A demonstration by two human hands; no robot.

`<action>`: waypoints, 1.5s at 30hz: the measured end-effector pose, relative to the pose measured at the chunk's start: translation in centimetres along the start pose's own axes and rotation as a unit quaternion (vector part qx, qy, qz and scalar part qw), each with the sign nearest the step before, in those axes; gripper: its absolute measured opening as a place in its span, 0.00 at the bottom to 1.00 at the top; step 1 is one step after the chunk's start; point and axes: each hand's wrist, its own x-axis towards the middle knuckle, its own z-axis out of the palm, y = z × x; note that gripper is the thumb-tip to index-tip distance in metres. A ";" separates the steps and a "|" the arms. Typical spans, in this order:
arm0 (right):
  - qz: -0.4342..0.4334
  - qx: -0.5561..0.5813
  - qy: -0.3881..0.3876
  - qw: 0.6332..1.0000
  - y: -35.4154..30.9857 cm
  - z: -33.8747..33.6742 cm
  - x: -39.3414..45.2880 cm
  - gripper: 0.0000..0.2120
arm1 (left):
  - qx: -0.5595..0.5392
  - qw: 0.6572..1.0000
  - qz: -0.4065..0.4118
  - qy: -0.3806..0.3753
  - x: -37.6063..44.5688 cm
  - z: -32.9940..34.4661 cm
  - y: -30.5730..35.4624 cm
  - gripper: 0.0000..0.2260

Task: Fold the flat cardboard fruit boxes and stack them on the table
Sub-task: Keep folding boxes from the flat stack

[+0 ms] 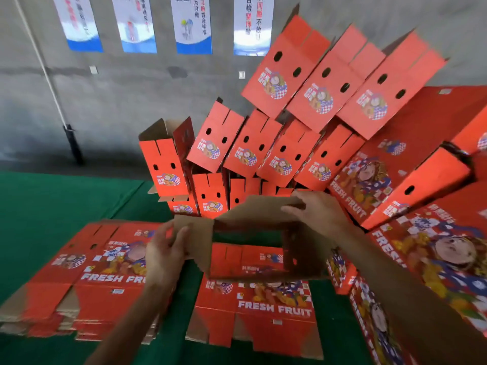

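Brown cardboard, half opened into a box point(263, 233) above the green tabletop point(52, 206).
Light, stiff sheet that likely bends only at its creases, so edges make the best hold: the left hand point(166, 255) pinches the 9 o'clock flap, the right hand point(316, 209) curls over the 1 o'clock rim. Flat boxes point(100, 275) lie beneath; folded boxes point(245, 151) are stacked at 12.

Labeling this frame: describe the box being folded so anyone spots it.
On the green table, before the stacked red boxes, the half-open box sits between left hand and right hand. Only it shows its brown inside, held above the flat blanks.
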 end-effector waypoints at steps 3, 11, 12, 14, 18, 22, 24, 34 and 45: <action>-0.063 -0.075 -0.028 0.995 -0.8 -2.1 0.9 0.15 | -0.026 0.997 0.028 0.064 -0.9 0.0 0.7 0.16; -0.030 -0.058 -0.128 0.990 -0.2 1.6 -1.0 0.10 | -0.006 0.995 -0.074 -0.068 -5.0 2.4 -2.0 0.18; -0.017 -0.049 -0.121 0.991 0.3 2.0 -1.1 0.11 | -0.040 0.987 -0.124 -0.097 -5.4 2.6 -2.4 0.26; 0.014 -0.045 -0.109 0.993 1.2 2.1 -1.1 0.11 | -0.120 0.968 -0.198 -0.098 -6.3 2.8 -3.3 0.28; 0.047 -0.029 -0.109 0.993 2.2 2.4 -1.1 0.17 | -0.104 0.962 -0.179 -0.176 -7.4 4.1 -3.3 0.23; 0.045 0.014 -0.102 0.994 2.0 2.0 -0.9 0.15 | -0.027 0.983 -0.071 -0.169 -7.3 7.0 -1.8 0.19; 0.025 0.023 -0.103 0.994 1.7 1.9 -1.0 0.12 | 0.037 0.990 -0.055 -0.123 -7.0 8.3 -1.4 0.20; 0.067 0.004 -0.074 0.995 6.5 1.3 -5.6 0.09 | 0.175 0.983 -0.053 -0.021 -7.2 10.3 -1.1 0.24; 0.126 0.385 -0.053 0.913 4.8 2.5 -9.8 0.14 | 0.363 0.849 0.241 -0.299 -5.3 11.0 -0.8 0.40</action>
